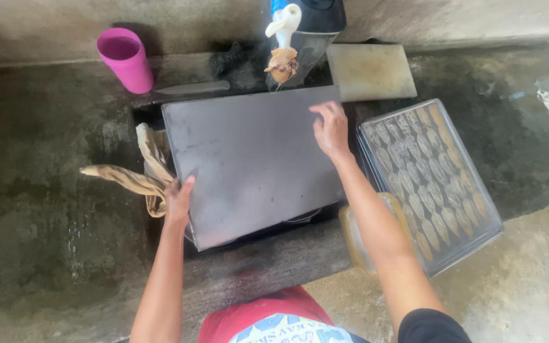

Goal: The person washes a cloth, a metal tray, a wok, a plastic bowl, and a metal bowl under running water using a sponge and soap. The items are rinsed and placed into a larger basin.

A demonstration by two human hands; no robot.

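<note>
A large flat grey metal tray (255, 162) lies bottom-up over a dark sink opening. My left hand (178, 202) grips its near left edge, thumb on top. My right hand (330, 130) rests on the tray's far right part, fingers spread on the surface near the edge. A white tap (283, 22) with a brown rag tied round its spout hangs just beyond the tray's far edge.
A pink cup (125, 58) stands at the back left, a knife (192, 87) beside it. A pale board (370, 71) lies at the back right. A moulded baking tray with leaf-shaped hollows (430, 181) sits right. A striped cloth (138, 178) hangs left. A yellowish container (354, 238) is near my right arm.
</note>
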